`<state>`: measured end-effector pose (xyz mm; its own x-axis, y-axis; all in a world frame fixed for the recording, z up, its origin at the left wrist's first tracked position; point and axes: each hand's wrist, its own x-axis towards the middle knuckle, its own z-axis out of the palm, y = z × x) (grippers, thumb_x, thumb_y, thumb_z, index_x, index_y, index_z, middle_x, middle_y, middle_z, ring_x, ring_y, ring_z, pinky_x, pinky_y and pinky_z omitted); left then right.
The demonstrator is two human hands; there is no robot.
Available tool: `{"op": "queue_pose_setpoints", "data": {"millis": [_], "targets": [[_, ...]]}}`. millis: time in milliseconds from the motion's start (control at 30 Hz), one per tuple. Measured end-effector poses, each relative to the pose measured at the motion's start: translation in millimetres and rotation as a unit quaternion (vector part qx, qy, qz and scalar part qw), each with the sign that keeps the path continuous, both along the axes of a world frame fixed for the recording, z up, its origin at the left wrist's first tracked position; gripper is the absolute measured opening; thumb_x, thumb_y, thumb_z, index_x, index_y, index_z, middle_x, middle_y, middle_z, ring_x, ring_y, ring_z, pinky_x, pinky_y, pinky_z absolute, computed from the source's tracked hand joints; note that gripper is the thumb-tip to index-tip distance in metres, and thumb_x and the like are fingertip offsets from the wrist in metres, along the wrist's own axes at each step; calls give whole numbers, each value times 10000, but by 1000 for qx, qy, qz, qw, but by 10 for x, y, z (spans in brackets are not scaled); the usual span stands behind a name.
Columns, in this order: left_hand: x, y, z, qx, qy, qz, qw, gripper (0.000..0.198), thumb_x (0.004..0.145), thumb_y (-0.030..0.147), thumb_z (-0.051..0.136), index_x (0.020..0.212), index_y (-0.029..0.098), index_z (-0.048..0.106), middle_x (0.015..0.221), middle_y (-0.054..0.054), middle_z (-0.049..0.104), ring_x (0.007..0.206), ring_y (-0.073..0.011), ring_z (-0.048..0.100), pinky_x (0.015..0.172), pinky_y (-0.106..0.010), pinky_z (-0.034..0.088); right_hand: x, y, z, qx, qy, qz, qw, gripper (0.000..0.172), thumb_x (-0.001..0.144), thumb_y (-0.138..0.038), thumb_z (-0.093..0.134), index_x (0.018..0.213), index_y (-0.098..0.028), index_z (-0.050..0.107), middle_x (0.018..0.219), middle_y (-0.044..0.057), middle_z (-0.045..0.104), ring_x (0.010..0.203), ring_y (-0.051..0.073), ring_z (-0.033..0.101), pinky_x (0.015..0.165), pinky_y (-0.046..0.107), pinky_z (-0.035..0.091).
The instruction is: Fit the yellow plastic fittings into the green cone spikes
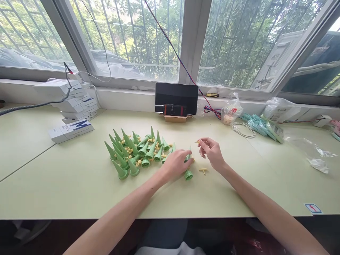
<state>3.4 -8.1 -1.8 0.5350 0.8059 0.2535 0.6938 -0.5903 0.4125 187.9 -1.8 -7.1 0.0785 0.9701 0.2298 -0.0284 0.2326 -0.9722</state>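
Several green cones, with small yellow parts among them, stand and lie in a cluster (132, 150) left of centre on the pale table (225, 198). My left hand (177, 161) reaches over the cluster's right end, its fingers bent over green pieces; what they hold, if anything, is hidden. Just in front of those fingers a green cone (188, 175) lies with its ridged base toward me. To the right, my right hand (211, 150) pinches a small yellow part (197, 142) between thumb and forefinger. A yellow T-shaped piece (203, 170) lies on the table below that hand.
White boxes (71, 131) are stacked at the back left. A dark screen (176, 95) with a phone (174, 110) before it stands by the window. Toward the back right are a plastic bag (231, 111), a coiled cable (243, 130) and teal packets (261, 125).
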Motion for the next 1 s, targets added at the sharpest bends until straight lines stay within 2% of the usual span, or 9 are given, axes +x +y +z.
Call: {"op": "queue_pose_setpoints", "data": {"millis": [233,533,800,1000], "targets": [[4,-22,12,-16,7,-9,1000,315,933,379,469,1089,235,703,814,-52,631,694,-181,588,618,-268,395,-1,-1,2,0,-5,-1,1000,288,831,-448,668,841,-164,623,748,5,562,425,63,486,363,212,347],[21,-38,19,-33,-17,1,999,321,945,304,425,991,256,738,798,-35,549,650,-150,536,610,-265,383,-2,-4,7,8,-14,-4,1000,279,840,-446,660,825,-171,613,747,-4,556,418,60,474,364,218,333],[24,6,-8,-3,-147,22,989,293,965,325,430,1074,240,688,857,-22,526,613,-111,506,674,-276,444,2,-30,22,50,-79,-14,995,282,882,-455,606,848,-175,610,763,3,565,426,63,473,386,230,361],[32,31,25,-40,-242,31,969,271,948,329,469,1094,221,670,886,-32,562,661,-107,560,683,-262,507,9,-54,7,77,-147,-9,986,286,903,-463,570,864,-183,608,768,9,575,475,82,494,438,240,398]]}}
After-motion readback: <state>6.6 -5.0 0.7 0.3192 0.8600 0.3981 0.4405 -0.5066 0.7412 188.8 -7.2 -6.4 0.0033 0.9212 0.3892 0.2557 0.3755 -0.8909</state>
